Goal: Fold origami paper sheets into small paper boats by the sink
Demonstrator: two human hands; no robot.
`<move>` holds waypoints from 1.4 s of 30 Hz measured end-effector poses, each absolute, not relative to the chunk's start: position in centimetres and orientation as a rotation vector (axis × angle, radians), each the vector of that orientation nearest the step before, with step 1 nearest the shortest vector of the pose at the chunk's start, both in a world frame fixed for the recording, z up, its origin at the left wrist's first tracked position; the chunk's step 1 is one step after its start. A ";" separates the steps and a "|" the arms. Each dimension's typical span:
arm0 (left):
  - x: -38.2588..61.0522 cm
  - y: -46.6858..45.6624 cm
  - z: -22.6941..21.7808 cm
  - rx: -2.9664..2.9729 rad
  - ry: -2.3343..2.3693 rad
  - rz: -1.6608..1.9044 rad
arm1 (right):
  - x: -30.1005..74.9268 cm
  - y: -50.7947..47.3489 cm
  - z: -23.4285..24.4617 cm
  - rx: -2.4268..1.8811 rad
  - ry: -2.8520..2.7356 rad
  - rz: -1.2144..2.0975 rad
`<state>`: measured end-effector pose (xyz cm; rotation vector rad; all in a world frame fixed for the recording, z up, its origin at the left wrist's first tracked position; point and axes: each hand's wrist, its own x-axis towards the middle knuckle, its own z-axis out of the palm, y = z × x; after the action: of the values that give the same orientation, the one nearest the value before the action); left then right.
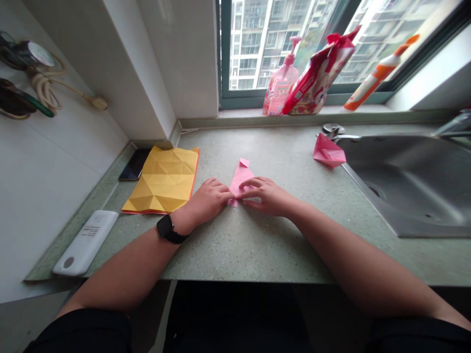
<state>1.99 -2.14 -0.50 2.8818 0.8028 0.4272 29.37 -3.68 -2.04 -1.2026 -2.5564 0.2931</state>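
**A:** Status on the pink origami paper [241, 177]?

**B:** Narrow folded strip, flat on the counter [253, 255], mid-span, between both hands. Small pointed flap at the far end. Second corner pokes out low, under the fingers.

**A:** Orientation?

**B:** Long axis runs 7 to 1 o'clock. Flap tip points to 1, toward the window.

**A:** Grip state?

**B:** Left hand [209, 200] and right hand [267, 196] both pressed together on the strip's lower half, from either side. Fingertips nearly meet. Neither hand spread. Exact contact points hidden under the fingers.

**A:** Surroundings?

**B:** Creased yellow paper [162, 181] at 9 o'clock, just past the left hand. Folded pink paper piece [328, 151] at 3 o'clock, on the rim of the steel sink [405, 191]. Pink pump bottle [281, 83] and red pouch [318, 73] on the window sill [305, 112] around 12 to 1 o'clock, pouch leaning on the bottle. Black watch [165, 228] on the left wrist.
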 end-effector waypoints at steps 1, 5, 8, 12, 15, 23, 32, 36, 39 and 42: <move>1.9 -2.2 -0.4 2.895 0.804 0.412 | 29.4 -3.6 -2.1 -1.198 -2.557 0.294; 1.8 -2.5 0.0 2.917 0.815 0.362 | 29.5 -3.5 -2.3 -1.184 -2.556 0.282; 1.7 -2.7 0.2 2.924 0.818 0.321 | 29.5 -3.5 -2.4 -1.180 -2.555 0.268; 1.5 -2.9 0.4 2.941 0.820 0.287 | 29.5 -3.5 -2.3 -1.172 -2.563 0.265; 1.6 -2.9 0.5 2.949 0.816 0.264 | 29.5 -3.5 -2.3 -1.177 -2.562 0.262; 0.8 -2.0 0.9 2.919 0.745 0.300 | 29.5 -3.5 -2.3 -1.177 -2.563 0.269; 0.1 -1.1 1.0 2.826 0.645 0.306 | 29.6 -3.4 -2.2 -1.170 -2.558 0.294; 0.0 -1.2 1.3 2.762 0.682 0.306 | 29.6 -3.4 -2.3 -1.162 -2.564 0.307; 0.1 -1.3 1.3 2.724 0.724 0.290 | 30.0 -3.3 -2.5 -1.185 -2.544 0.333; 0.2 -1.4 1.3 2.706 0.775 0.308 | 30.8 -2.9 -2.7 -1.293 -2.464 0.295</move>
<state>0.17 -1.42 1.28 2.7062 0.7754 0.3085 30.83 -2.87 -2.66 -1.2932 -2.4642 0.2953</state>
